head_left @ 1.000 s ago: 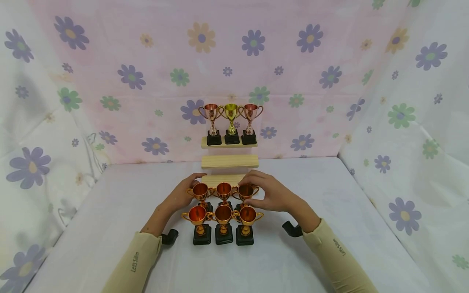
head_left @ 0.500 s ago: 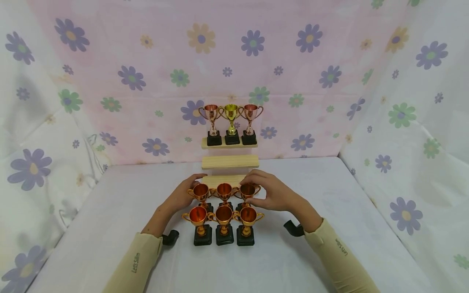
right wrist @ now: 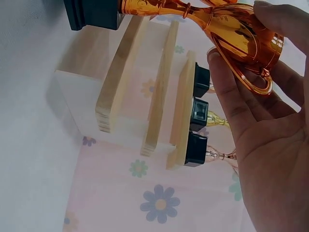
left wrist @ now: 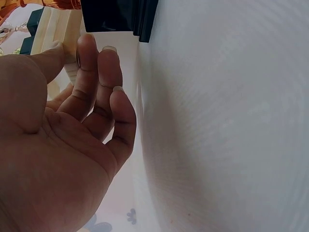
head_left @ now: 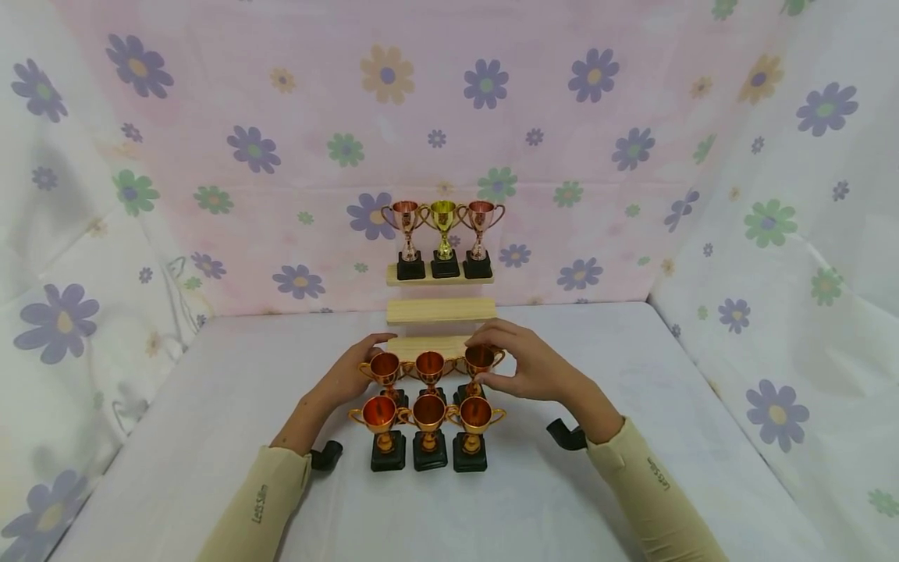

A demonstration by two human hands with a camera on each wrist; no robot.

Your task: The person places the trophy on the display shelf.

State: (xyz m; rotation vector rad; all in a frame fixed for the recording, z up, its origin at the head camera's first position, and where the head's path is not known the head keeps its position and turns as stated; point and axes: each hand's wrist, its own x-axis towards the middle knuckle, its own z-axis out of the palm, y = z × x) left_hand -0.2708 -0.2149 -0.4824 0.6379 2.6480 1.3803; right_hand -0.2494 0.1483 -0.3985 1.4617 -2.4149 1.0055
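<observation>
My right hand [head_left: 534, 363] grips the cup of a copper-coloured trophy [right wrist: 241, 36], the rightmost of the back row. Its thumb lies on one side of the bowl, and the fingers are behind it by a handle. The trophy is upright on a black square base [right wrist: 94, 13]. My left hand [head_left: 347, 373] is at the left end of the lowest wooden shelf [head_left: 421, 345], its thumb [left wrist: 57, 50] against the wood and its fingers loosely bent. Close beside it stands the back row's left trophy [head_left: 386, 367], with a middle trophy [head_left: 430, 365] next to it.
Three more copper-coloured trophies form a front row, including a front left trophy [head_left: 379, 414]. On the top shelf [head_left: 442, 281] stand two rose-coloured trophies and a gold trophy [head_left: 444, 218] between them. The middle shelf [head_left: 441, 311] is bare. Flowered cloth [head_left: 485, 117] hangs behind.
My right hand has shifted slightly right and away from me with the back right trophy, widening its gap from the middle one. The left hand stays in place.
</observation>
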